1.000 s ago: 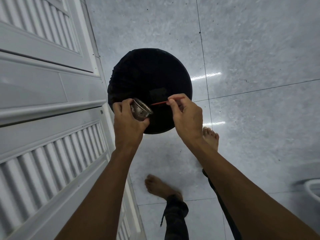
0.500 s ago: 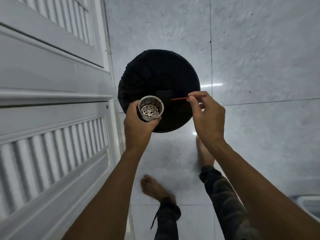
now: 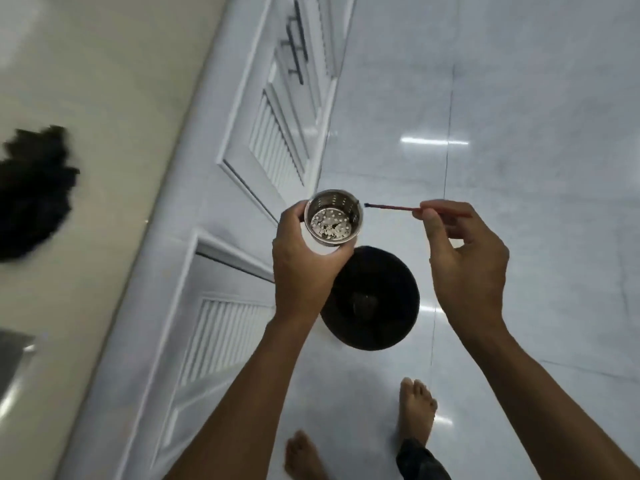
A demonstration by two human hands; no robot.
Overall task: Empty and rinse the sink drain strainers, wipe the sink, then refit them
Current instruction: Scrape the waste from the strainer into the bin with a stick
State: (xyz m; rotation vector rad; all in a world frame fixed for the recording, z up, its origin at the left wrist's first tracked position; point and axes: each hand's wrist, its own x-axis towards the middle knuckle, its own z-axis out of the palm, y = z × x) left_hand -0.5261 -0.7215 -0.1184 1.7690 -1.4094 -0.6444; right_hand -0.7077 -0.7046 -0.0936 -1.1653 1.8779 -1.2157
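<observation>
The left hand curls its fingers round the steel strainer, mouth up; a few dark scraps lie on its perforated bottom. At 3 o'clock of it, the right hand pinches a thin red stick, whose dark tip is just beside the rim. The black-lined bin stands at 5 o'clock, on the floor. Emptying looks nearly finished; rinsing, wiping the sink and refitting are all left.

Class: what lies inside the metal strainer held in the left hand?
Inside the strainer: a few dark scraps on its perforated floor. The left hand hides its underside.
</observation>
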